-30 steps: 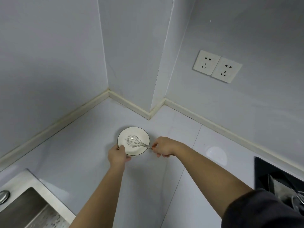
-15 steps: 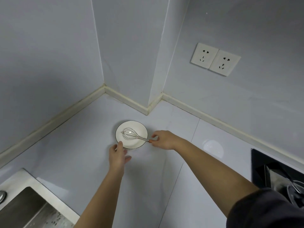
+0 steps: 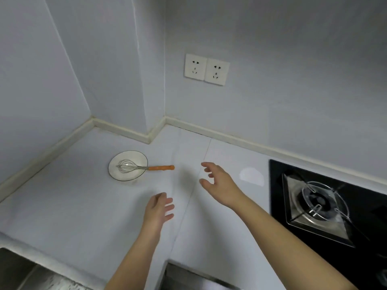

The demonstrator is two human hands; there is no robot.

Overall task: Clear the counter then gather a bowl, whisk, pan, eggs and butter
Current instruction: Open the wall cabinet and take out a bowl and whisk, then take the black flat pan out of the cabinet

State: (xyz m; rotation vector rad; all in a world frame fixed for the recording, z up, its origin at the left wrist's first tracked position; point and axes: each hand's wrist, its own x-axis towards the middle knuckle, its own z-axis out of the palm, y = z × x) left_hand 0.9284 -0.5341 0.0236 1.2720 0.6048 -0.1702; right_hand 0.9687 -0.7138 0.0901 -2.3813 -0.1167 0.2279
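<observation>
A white bowl [image 3: 134, 156] with a dark rim sits on the white counter [image 3: 73, 206] near the back corner. A wire whisk [image 3: 127, 165] lies in it, and its orange handle [image 3: 161, 167] sticks out over the rim to the right. My left hand [image 3: 158, 210] hovers over the counter below and to the right of the bowl, fingers spread, holding nothing. My right hand [image 3: 217, 181] floats to the right of the whisk handle, fingers loosely apart, also empty. Neither hand touches the bowl or the whisk.
A black gas hob [image 3: 326, 206] with a metal burner fills the right side. A steel sink [image 3: 25, 273] shows at the bottom left. Two wall sockets [image 3: 206, 69] sit above the counter. Walls form a stepped corner behind the bowl.
Both hands have let go of the bowl and the whisk and drawn back toward me and to the right. The whisk now rests in the bowl by itself.
</observation>
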